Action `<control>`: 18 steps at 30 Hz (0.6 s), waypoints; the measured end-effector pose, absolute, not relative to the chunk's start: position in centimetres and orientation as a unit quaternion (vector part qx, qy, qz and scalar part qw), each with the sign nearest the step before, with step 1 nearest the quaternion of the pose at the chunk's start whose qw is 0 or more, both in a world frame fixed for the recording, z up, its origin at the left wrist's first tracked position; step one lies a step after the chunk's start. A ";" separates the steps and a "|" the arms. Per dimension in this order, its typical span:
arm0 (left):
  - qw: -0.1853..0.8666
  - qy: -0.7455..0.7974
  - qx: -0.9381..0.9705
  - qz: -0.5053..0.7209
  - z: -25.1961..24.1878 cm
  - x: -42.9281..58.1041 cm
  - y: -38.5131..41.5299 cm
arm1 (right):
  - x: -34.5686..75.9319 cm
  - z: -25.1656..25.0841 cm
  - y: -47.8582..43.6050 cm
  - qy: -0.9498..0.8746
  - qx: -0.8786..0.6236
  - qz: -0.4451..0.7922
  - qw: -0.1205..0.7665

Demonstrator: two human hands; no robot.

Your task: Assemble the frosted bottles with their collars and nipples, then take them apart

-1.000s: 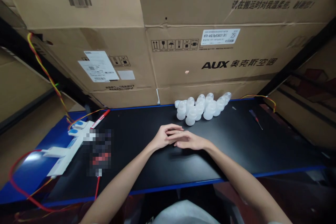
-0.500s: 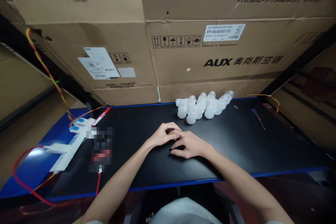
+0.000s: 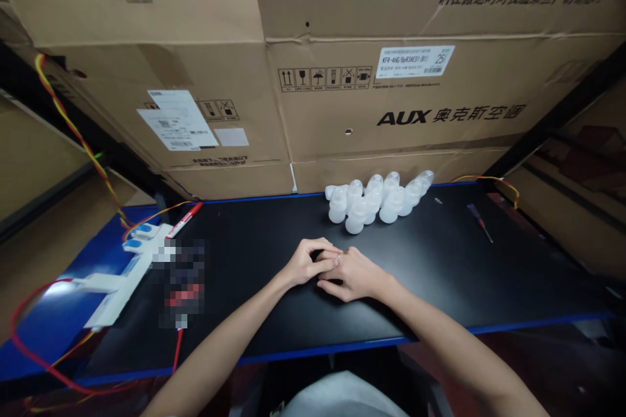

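Note:
My left hand pinches a small silvery ring that sits on a finger of my right hand. The right hand lies palm down just above the black tabletop, its thumb apart from the other fingers and nothing visible in it. Part of its fingers is hidden behind the left hand. Beyond both hands stands a cluster of several small translucent white bottles with rounded tops; one at the left of the group lies on its side.
Large cardboard boxes form a wall behind the table. On the left are a white power strip with plugs, a red marker, a pixelated object and a red cable. A screwdriver lies at the right.
My left fingers have closed round the ring on the right hand's finger, and the hands have drawn closer together. The camera view has shifted slightly. The bottles stay in place.

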State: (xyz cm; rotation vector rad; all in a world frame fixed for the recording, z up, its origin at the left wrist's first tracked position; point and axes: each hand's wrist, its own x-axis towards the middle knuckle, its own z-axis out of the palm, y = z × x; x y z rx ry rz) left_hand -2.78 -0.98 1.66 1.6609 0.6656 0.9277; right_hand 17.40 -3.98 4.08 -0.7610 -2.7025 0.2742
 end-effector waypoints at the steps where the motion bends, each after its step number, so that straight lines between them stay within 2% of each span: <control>1: 0.534 0.285 0.698 0.384 1.7 -2.8 -1.0 | 17.4 4.0 -4.0 -0.946 -0.269 0.093 0.155; 5: 0.474 0.293 0.730 0.395 2.1 -2.8 -0.6 | 17.3 3.5 -3.5 -0.942 -0.279 0.095 0.161; 11: 0.247 0.429 0.687 0.533 1.7 -0.5 4.1 | 17.4 3.1 -2.7 -0.921 -0.312 0.132 0.193; 18: 0.205 0.472 0.694 0.504 1.0 1.3 8.4 | 17.9 2.8 -2.1 -0.902 -0.332 0.125 0.245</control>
